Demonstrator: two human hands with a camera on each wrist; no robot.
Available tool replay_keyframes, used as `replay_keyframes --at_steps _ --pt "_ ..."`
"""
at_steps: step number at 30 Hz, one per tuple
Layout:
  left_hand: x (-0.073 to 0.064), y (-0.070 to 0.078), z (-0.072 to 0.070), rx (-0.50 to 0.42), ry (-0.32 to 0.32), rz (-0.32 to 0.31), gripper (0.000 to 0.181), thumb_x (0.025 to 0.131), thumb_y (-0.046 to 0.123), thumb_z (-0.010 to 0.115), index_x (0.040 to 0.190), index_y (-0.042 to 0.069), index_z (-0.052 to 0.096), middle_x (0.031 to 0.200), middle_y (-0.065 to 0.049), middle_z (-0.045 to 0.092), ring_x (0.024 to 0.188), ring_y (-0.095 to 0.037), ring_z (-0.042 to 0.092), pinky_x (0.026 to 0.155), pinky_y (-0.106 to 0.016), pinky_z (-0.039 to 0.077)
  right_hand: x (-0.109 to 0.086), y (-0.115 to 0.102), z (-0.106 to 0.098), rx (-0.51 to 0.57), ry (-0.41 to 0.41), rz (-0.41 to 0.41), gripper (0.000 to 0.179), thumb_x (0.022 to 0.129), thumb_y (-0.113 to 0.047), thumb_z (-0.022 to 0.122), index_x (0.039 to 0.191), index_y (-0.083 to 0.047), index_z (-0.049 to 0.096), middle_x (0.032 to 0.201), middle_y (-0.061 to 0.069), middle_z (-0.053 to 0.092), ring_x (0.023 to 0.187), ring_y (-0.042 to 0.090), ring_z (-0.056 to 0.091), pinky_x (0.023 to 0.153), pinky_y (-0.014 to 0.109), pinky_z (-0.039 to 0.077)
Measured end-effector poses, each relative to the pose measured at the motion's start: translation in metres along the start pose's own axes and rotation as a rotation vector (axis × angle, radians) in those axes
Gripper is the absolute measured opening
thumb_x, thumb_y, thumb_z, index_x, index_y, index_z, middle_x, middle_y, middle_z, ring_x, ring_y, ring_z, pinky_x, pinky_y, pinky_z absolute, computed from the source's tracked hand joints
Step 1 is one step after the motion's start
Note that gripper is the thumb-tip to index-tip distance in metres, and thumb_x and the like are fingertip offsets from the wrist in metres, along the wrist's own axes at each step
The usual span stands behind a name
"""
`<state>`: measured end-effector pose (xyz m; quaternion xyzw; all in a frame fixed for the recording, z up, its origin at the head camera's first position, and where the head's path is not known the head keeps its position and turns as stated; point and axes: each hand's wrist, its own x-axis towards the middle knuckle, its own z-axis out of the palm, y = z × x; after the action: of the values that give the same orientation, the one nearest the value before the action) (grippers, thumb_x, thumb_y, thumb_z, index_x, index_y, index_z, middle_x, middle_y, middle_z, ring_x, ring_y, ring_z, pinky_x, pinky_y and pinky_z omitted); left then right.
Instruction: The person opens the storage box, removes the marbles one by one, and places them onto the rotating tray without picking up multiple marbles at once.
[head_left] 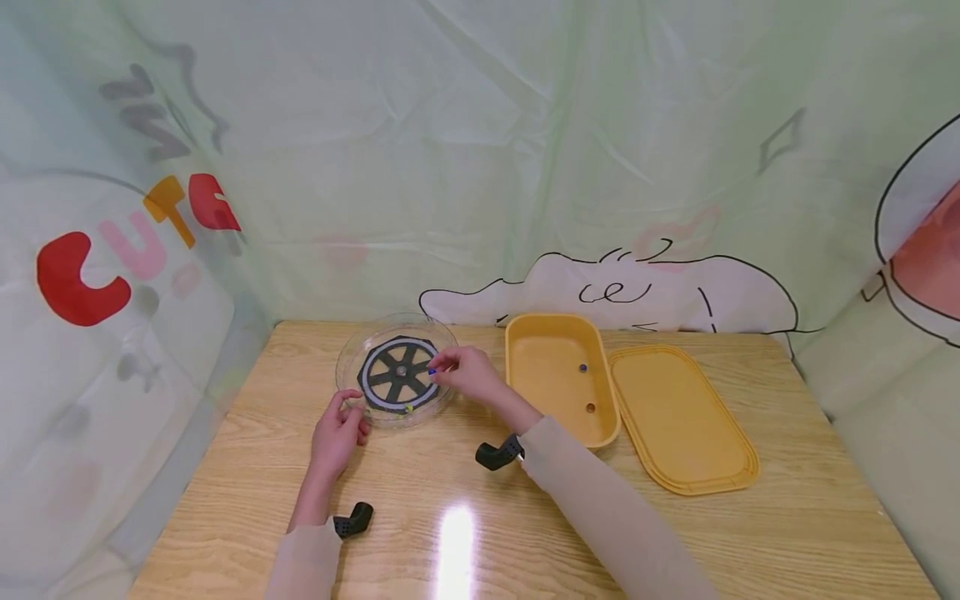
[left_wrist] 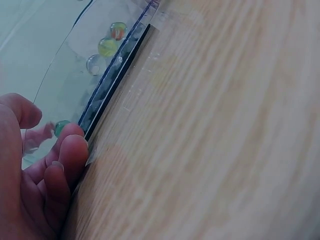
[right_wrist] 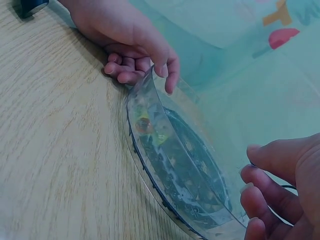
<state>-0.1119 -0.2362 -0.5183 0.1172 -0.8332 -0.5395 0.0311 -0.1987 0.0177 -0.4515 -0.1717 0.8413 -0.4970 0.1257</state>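
Note:
A round clear plastic dish (head_left: 348,350) with a black spoked wheel pattern (head_left: 386,379) stands at the table's back left. My left hand (head_left: 339,433) grips its near-left rim, one finger over the wall and the others curled outside. Over the dish's right side, my right hand (head_left: 472,377) pinches a small blue marble (head_left: 432,372), mostly hidden by the fingers in the right wrist view. Along the inner wall lie a yellow marble (left_wrist: 107,47), a clear marble (left_wrist: 96,65) and an orange-streaked marble (left_wrist: 118,31). Near my left fingertips is a green marble (left_wrist: 62,128).
Right of the dish stands a yellow-orange box (head_left: 543,367) holding a dark blue marble (head_left: 582,367) and a brown marble (head_left: 591,408). Its matching lid (head_left: 682,421) lies flat beside it. A printed curtain (head_left: 487,167) hangs behind the wooden table (head_left: 420,517).

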Motion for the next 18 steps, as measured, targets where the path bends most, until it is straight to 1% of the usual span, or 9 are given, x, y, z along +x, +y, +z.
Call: replay_keyframes --at_steps 6,12,18 --pt "0.0001 -0.0002 0.0011 0.0 0.012 0.009 0.022 0.103 0.023 0.052 0.124 0.018 0.056 0.069 -0.007 0.063 0.055 -0.021 0.06 0.06 -0.029 0.048 0.0 0.0007 -0.0006 -0.003 -0.003 -0.009 0.015 0.09 -0.013 0.074 0.104 -0.008 0.073 0.089 0.0 0.065 0.08 0.018 0.055 0.064 0.026 0.044" --pt "-0.0004 -0.001 0.0014 0.001 0.014 0.009 0.022 0.103 0.023 0.052 0.124 0.018 0.056 0.068 -0.006 0.062 0.055 -0.021 0.06 0.059 -0.029 0.048 -0.0008 0.0013 -0.0006 0.004 -0.002 -0.02 0.018 0.09 -0.009 0.072 0.106 -0.002 0.072 0.088 0.001 0.066 0.079 0.018 0.056 0.064 0.027 0.044" --pt "-0.0001 -0.0014 0.0015 -0.006 0.008 0.003 0.023 0.103 0.024 0.051 0.125 0.017 0.055 0.069 -0.006 0.062 0.055 -0.02 0.06 0.06 -0.029 0.049 -0.0026 0.0012 -0.0033 0.003 0.0 0.003 0.015 0.091 -0.013 0.073 0.104 -0.007 0.073 0.09 0.0 0.066 0.08 0.017 0.056 0.064 0.027 0.045"
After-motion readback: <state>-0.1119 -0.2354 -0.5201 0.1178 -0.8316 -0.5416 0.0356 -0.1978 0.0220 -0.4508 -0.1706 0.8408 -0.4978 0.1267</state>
